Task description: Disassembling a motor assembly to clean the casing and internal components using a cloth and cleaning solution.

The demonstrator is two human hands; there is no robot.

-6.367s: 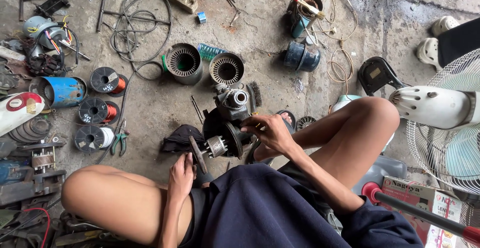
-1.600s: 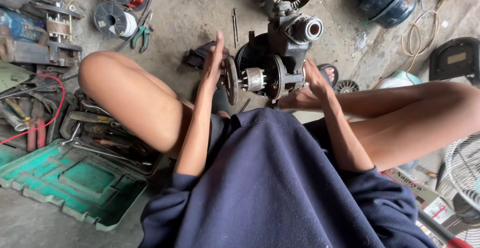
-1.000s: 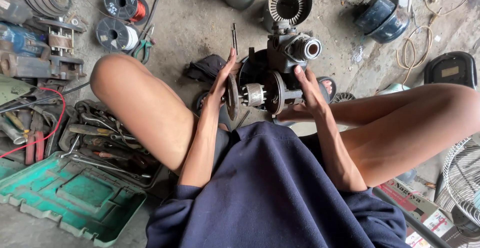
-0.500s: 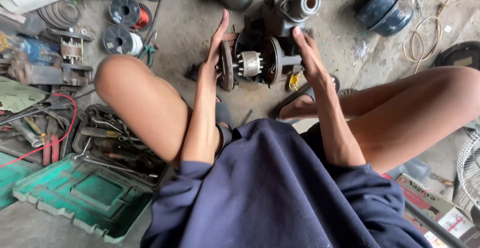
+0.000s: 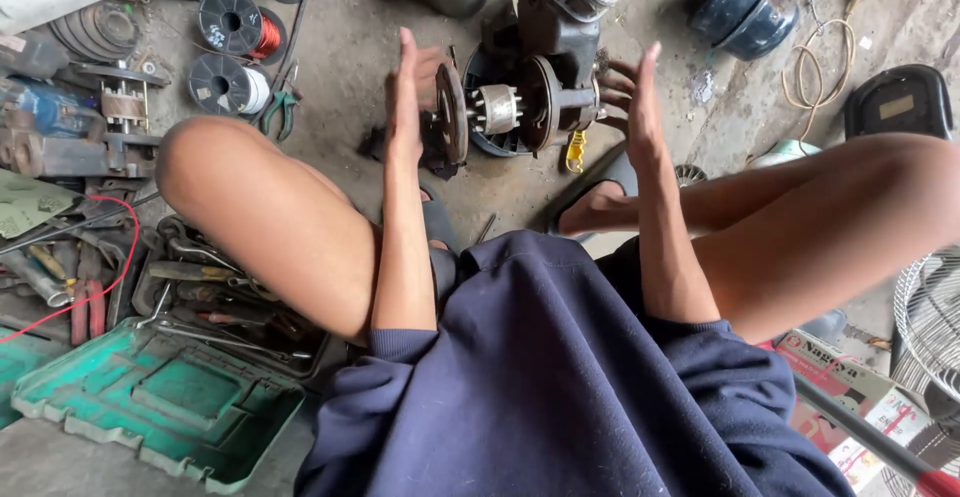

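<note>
Green tray (image 5: 150, 407), 3 wire spools (image 5: 232, 25), pliers (image 5: 280, 112)

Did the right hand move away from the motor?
Yes. The right hand lay on the motor half a second ago; now it stands open beside it, lifted off to the right.

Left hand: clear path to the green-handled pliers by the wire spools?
Probably yes. The left hand is open beside the motor's end plate; the pliers lie on bare floor just left of it, above the raised knee.

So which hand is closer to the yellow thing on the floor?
Right. The right hand is just beside and above the yellow thing; the left hand is across the motor part, farther away.
</note>
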